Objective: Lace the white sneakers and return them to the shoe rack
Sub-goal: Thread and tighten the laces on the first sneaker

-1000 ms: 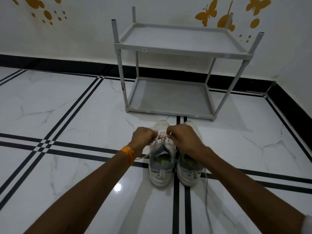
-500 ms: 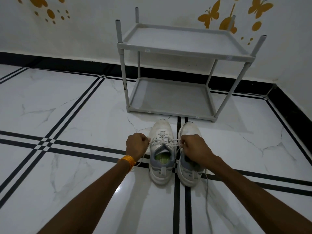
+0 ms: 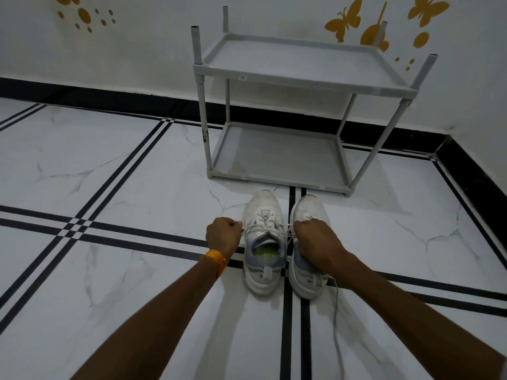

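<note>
Two white sneakers stand side by side on the floor, toes pointing at the rack. The left sneaker (image 3: 264, 215) has a white lace (image 3: 277, 228) stretched sideways across its top. My left hand (image 3: 223, 233) is fisted on one lace end, left of the shoe. My right hand (image 3: 315, 239) grips the other end and covers part of the right sneaker (image 3: 308, 208). A loose lace (image 3: 337, 311) trails from the right sneaker toward me. The grey two-shelf shoe rack (image 3: 277, 178) stands just beyond the toes, both shelves bare.
The white marble floor (image 3: 123, 270) has black stripes. A white wall with a black skirting (image 3: 109, 102) runs behind the rack, and a second wall closes the right side. An orange band sits on my left wrist (image 3: 214, 260).
My hands have moved apart from the middle of the left sneaker, pulling the lace ends out sideways. The lace now runs taut across the shoe.
</note>
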`<state>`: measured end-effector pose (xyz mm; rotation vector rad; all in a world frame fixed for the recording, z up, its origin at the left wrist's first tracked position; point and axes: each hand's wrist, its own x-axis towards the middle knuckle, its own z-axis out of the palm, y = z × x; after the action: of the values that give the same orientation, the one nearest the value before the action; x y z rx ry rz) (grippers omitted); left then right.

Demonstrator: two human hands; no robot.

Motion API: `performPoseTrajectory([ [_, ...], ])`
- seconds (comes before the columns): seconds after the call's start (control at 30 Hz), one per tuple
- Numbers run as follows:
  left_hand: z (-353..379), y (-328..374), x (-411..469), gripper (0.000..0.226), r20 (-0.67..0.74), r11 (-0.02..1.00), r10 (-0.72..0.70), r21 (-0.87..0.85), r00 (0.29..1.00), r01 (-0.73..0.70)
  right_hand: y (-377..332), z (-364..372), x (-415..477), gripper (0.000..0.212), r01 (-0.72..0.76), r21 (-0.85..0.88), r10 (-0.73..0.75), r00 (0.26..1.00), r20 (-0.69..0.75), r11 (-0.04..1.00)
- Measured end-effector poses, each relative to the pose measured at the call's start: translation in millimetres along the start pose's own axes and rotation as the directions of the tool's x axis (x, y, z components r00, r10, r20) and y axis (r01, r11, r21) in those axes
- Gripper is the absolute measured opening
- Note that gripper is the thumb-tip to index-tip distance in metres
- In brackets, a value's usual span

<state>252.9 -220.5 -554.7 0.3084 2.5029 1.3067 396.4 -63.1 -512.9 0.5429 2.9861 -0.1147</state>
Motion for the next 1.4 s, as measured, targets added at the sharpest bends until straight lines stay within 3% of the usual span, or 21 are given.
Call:
performPoseTrajectory([
  [0.13, -1, -8, 1, 0.033, 0.093, 0.998, 0.003, -0.062, 0.996, 0.003, 7, -3, 8, 0.014, -0.035, 0.075, 0.035, 0.999, 0.001, 0.997],
  [0.33, 2, -4, 8, 0.034, 0.088, 0.996, 0.007, 0.089, 0.996, -0.015, 4, -1, 3, 0.022, 0.008, -0.020, -0.008, 1.000, 0.007, 1.000],
  [0.53, 10, -15, 11, 0.031, 0.127, 0.990, -0.117, -0.058, 0.985, 0.125, 3, 0, 3, 0.020, 0.020, -0.039, -0.018, 0.999, 0.038, 0.999],
  [0.63, 5, -15, 6, 0.021, 0.155, 0.990, -0.094, -0.088, 0.984, 0.108, 8, -5, 9, 0.020, 0.003, -0.004, -0.003, 1.000, 0.018, 1.000],
  [0.7, -1, -15, 6, 0.016, 0.147, 0.996, 0.000, -0.090, 0.989, 0.014, 6, -10, 15, 0.043, 0.001, 0.102, -0.003, 1.000, 0.015, 0.995],
  [0.77, -4, -9, 6, 0.020, 0.189, 0.990, 0.142, -0.049, 0.972, -0.135, -4, -15, 21, 0.074, 0.002, 0.320, -0.021, 0.998, 0.055, 0.947],
  [0.83, -2, -3, 5, 0.026, 0.260, 0.960, 0.272, -0.004, 0.926, -0.281, -18, -16, 30, 0.087, 0.048, 0.354, -0.096, 0.988, 0.119, 0.934],
  [0.93, 4, -1, 4, 0.026, 0.374, 0.890, 0.371, 0.117, 0.850, -0.440, -28, -9, 39, 0.065, 0.097, 0.192, -0.130, 0.977, 0.170, 0.977],
  [1.03, 3, 2, 8, 0.027, 0.416, 0.853, 0.358, 0.218, 0.836, -0.474, -24, -2, 39, 0.029, 0.057, 0.074, -0.061, 0.997, 0.053, 0.996],
  [1.27, 5, 6, 21, 0.030, 0.437, 0.752, 0.355, 0.392, 0.826, -0.531, -14, 3, 14, 0.023, -0.010, 0.239, 0.020, 0.999, -0.038, 0.971],
  [1.4, 6, 4, 20, 0.018, 0.396, 0.805, 0.381, 0.302, 0.835, -0.510, -10, 10, 8, 0.020, -0.038, 0.330, 0.036, 0.999, 0.011, 0.943],
])
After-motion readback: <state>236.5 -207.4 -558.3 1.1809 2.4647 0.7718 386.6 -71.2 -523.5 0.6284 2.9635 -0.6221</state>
